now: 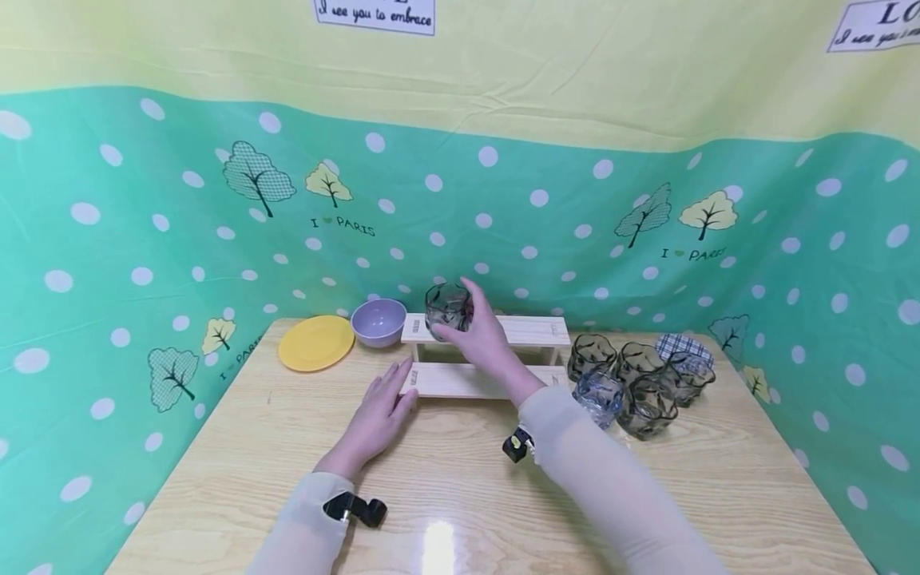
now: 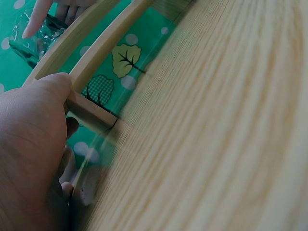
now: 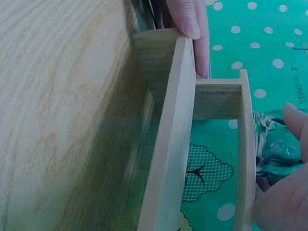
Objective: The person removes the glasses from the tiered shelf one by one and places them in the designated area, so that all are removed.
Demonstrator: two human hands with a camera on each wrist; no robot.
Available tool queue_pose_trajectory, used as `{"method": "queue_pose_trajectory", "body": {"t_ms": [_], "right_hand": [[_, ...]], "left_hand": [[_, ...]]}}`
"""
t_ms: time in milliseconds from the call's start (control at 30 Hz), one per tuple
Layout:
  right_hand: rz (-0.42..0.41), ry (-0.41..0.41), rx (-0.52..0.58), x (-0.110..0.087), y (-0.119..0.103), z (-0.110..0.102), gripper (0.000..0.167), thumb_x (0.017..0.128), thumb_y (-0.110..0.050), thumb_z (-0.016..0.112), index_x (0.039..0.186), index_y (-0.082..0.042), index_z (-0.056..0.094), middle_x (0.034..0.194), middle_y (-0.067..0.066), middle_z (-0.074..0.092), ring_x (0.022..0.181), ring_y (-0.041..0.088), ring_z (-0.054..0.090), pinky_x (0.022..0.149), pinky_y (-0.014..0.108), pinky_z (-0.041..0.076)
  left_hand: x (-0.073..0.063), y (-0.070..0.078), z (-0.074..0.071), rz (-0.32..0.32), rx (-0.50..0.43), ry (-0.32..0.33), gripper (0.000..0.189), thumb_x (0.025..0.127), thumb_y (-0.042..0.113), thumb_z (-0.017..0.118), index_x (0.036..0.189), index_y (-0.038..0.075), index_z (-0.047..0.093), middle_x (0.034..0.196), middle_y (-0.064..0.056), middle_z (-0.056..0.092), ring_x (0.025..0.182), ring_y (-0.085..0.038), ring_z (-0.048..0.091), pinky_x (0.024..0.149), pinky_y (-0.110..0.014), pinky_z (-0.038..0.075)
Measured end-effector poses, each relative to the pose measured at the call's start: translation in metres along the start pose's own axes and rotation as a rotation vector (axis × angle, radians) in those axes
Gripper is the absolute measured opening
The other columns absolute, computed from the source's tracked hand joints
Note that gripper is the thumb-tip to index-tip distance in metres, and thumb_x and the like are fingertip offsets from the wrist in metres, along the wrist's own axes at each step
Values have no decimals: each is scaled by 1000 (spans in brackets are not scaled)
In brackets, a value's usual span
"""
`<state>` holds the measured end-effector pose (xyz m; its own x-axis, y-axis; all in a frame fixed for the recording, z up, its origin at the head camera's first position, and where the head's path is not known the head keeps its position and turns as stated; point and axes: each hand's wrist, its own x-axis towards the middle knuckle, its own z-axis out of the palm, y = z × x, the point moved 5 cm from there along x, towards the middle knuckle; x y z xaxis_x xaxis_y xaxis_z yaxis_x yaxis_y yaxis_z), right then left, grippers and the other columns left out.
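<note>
A two-tier wooden shelf stands near the back of the table. My right hand holds a smoky dark glass by its sides at the left part of the upper tier. In the right wrist view, the glass appears upright with its base at the upper board. At the shelf's left end lies my left hand, its fingers fairly straight along that end. Its thumb touches the lower board's corner in the left wrist view; the other fingers are partly hidden there.
Several dark glasses and a bluish glass stand close together right of the shelf. Behind them lies a checked blue-and-white item. Left of the shelf are a purple bowl and a yellow plate. A patterned curtain surrounds the table.
</note>
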<state>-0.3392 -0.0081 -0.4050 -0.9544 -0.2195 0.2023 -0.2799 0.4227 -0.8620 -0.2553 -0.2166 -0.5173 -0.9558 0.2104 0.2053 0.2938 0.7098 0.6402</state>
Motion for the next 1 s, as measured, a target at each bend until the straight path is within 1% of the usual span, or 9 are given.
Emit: {"method": "queue_pose_trajectory", "body": {"t_ms": [167,333,567,700,867,1000], "right_hand": [[-4,26,-31,-1,0,1,98,99,-41,87,174,-28,26,172,11,42,154,37,46,126,57,41],[-4,42,-33,-1,3,2,94,98,-41,88,172,-29,31,166,11,49,148,36,52,122,55,46],[12,83,18,-3,6,-1,91,93,-39,93,167,-30,40,157,9,57,142,33,58,118,51,51],[29,104,22,-7,7,-4,90,90,-40,95,164,-30,44,155,7,59,141,32,58,118,51,50],[28,105,39,-13,3,-8,91,88,-41,96,163,-30,45,153,7,60,140,31,59,118,51,51],[4,89,88,-20,-5,-13,89,88,-34,97,162,-27,47,147,7,61,138,28,60,119,44,51]], "left_hand": [[1,-1,1,2,-1,3,65,120,39,47,177,15,27,178,-15,34,167,-38,23,137,-58,11],[1,0,0,15,2,10,65,120,37,49,176,13,29,177,-16,35,166,-40,25,136,-60,13],[1,1,1,24,3,9,65,120,36,49,176,11,29,176,-16,36,165,-41,25,136,-61,13],[1,1,2,21,0,4,65,120,36,50,176,11,29,176,-17,36,166,-41,25,136,-61,12],[1,0,2,23,1,12,65,120,36,50,176,11,29,176,-17,36,165,-42,26,136,-61,13],[1,0,1,19,-3,15,64,119,35,50,176,12,30,176,-17,36,165,-41,26,136,-61,13]]}}
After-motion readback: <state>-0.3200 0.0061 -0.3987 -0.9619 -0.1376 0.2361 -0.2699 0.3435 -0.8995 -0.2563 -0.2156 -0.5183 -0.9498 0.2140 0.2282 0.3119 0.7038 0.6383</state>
